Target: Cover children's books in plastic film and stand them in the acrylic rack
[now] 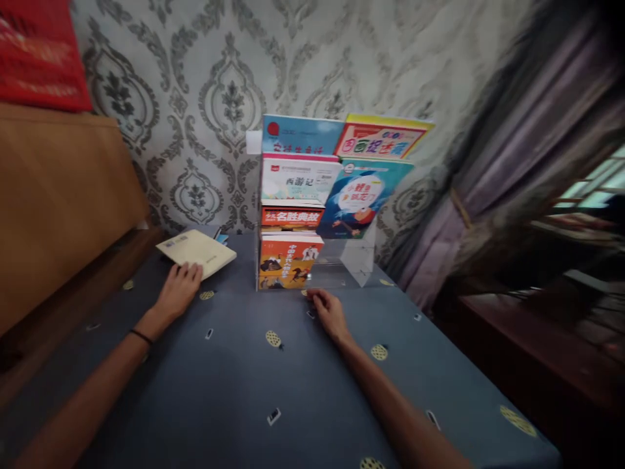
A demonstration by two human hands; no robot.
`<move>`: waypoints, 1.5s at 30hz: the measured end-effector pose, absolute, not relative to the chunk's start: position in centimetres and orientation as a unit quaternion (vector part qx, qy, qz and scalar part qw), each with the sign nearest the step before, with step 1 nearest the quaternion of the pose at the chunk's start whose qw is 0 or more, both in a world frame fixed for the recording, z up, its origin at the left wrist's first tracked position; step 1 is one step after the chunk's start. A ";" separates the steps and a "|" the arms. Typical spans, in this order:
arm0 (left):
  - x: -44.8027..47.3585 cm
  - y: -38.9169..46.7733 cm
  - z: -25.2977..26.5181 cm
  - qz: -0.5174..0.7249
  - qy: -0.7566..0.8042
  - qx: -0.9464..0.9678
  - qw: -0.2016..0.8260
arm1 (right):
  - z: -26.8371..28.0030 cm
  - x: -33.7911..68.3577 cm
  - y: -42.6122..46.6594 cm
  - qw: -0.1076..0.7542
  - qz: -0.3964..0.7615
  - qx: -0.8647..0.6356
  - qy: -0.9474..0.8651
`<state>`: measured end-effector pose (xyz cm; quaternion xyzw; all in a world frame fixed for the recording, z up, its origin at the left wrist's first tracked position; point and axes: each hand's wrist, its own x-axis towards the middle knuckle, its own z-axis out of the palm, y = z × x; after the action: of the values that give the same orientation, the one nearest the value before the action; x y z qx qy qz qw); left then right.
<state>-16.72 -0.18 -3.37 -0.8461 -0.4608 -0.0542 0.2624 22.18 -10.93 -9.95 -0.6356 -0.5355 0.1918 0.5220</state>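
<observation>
My left hand [180, 290] grips the near edge of a cream-covered book [198, 253], its fingers on top of the cover. That book lies tilted over other books [222, 238] at the table's back left, which it mostly hides. My right hand [331, 314] is low over the table, fingers curled in and nothing visible in them. It is just in front of a clear display stand [360, 260]. In the stand's left column are an orange book [289, 262], a red-banded book [293, 216], a white book [299, 181] and a blue book [301, 133].
The stand's right column holds a teal book [364, 198] below a red-and-yellow book [383, 138]. A wooden cabinet [63, 208] with a red bag [41, 58] on it borders the left. Patterned wallpaper is behind; a purple curtain [493, 176] hangs right. A blue cloth [234, 391] covers the table.
</observation>
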 end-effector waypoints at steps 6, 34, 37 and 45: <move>-15.3 -7.8 -5.9 -0.037 -0.406 -0.876 0.257 | -10.3 22.2 -10.7 0.518 0.202 -0.628 -0.545; -13.1 -11.4 -8.3 -0.070 -0.481 -0.873 -0.021 | -8.2 14.2 -16.3 0.268 0.116 -0.410 -0.864; -14.8 -10.1 -8.7 -0.067 -0.526 -0.848 -0.021 | -8.1 13.6 -16.3 0.231 0.106 -0.407 -0.877; -15.0 -9.8 -9.4 -0.098 -0.535 -0.839 -0.001 | -6.6 7.2 -15.5 0.132 0.118 -0.403 -0.898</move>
<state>-15.04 -9.77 -9.40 -0.8393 -0.5348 -0.0979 -0.0014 7.22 -15.48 -6.56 -0.4025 -0.8982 0.1179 0.1317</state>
